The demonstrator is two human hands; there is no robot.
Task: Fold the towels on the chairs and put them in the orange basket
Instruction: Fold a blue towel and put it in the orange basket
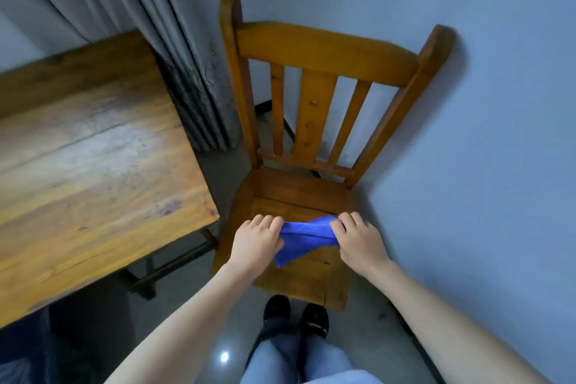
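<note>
A small blue towel [304, 237] is stretched between my two hands just above the seat of a wooden chair [299, 196]. My left hand [255, 238] grips the towel's left end with curled fingers. My right hand [358, 238] pinches its right end. One loose corner of the towel hangs down toward the seat's front. The orange basket is out of view.
A wooden table [87, 171] stands close on the left of the chair. Grey curtains [174, 56] hang behind the table. A pale wall [483, 134] runs behind and to the right of the chair. My feet [296, 316] stand on the grey floor before the seat.
</note>
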